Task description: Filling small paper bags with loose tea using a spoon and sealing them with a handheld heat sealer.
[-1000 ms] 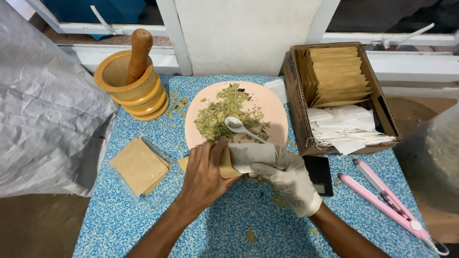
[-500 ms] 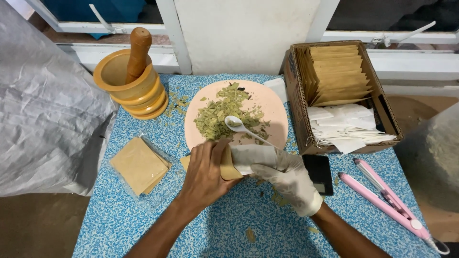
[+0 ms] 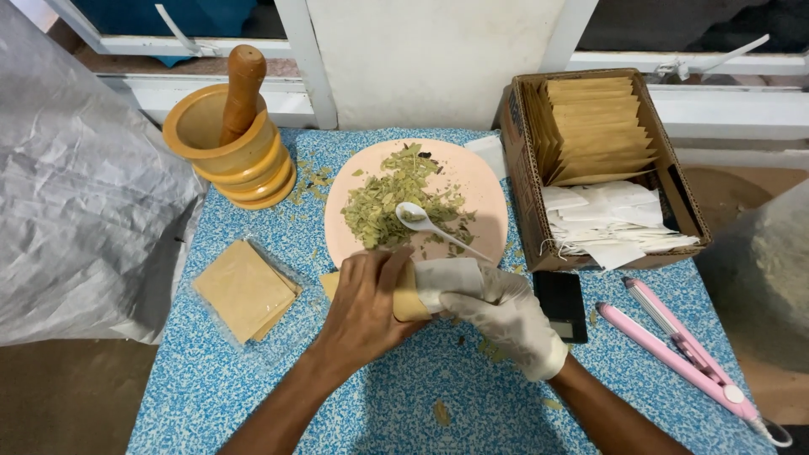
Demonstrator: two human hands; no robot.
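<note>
Left hand (image 3: 364,307): bare, palm down, fingers curled together and clamped on the tan envelope (image 3: 406,297); nearer to it than the right.
Right hand (image 3: 506,313): white-gloved, fingers closed on the white sachet (image 3: 447,274), which touches the envelope's right end.
Sachet: between the two sets of fingertips, long axis running left to right; how far it sits inside the envelope cannot be told.
Left of the fingers: stack of tan envelopes (image 3: 244,289) in clear wrap.
Right of the fingers: black scale (image 3: 562,305), then pink sealer (image 3: 683,354).
Just beyond the fingertips: white spoon (image 3: 430,226) on the pink plate (image 3: 484,198) of crushed leaves (image 3: 392,202).
Farther: mortar (image 3: 227,152) with pestle (image 3: 242,88) to the left, cardboard box (image 3: 527,181) to the right.
</note>
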